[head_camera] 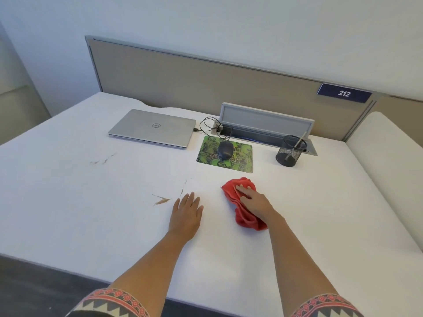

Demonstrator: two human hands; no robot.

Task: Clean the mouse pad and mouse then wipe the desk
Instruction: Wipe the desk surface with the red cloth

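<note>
Bright, even, slightly cool light fills the view, with only faint soft shadows on the white desk (91,202). Wide-angle distortion bows the partition (183,76) and desk edges; detail looks mildly soft overall

Mouse (225,150) on mouse pad (240,165); laptop (152,128) left of it; pen holder (289,152) right; cloth (229,189) before

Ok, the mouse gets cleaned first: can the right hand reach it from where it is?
Probably yes. The right hand rests on the red cloth just in front of the mouse pad; nothing stands between it and the mouse.
</note>
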